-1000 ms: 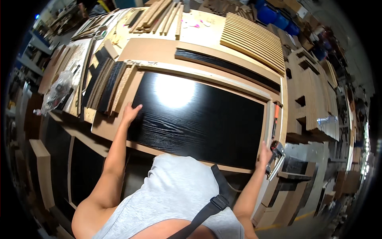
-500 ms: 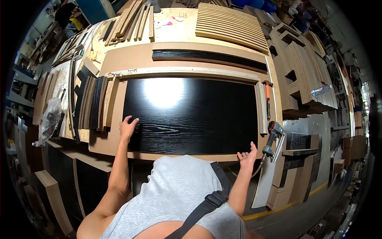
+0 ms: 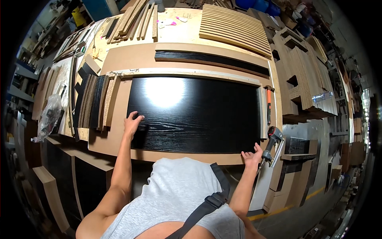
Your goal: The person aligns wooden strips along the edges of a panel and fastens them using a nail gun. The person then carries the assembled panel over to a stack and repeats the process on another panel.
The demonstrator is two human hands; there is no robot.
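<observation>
A black wood-grain panel (image 3: 199, 115) lies flat on a brown board (image 3: 107, 143) on the workbench. At the panel's left edge, my left hand (image 3: 132, 122) touches it with thumb and fingers apart. My right hand (image 3: 252, 156) is by the near right corner, palm turned up and fingers spread; whether it touches the panel I cannot tell. A long pale strip (image 3: 191, 72) runs along the far edge, and a short strip (image 3: 263, 113) stands along the right edge.
A hammer (image 3: 269, 105) with an orange handle and a pneumatic nail gun (image 3: 273, 139) lie at the right edge. Stacked strips (image 3: 93, 101) stand left of the panel. Beyond it lie a black-faced strip (image 3: 211, 61) and a slatted panel (image 3: 234, 30). Cut boards (image 3: 304, 75) are piled to the right.
The black panel has slid slightly right, closer to the short strip, with my left hand moving along at its edge. My right hand has also shifted a little right. The view has moved slightly.
</observation>
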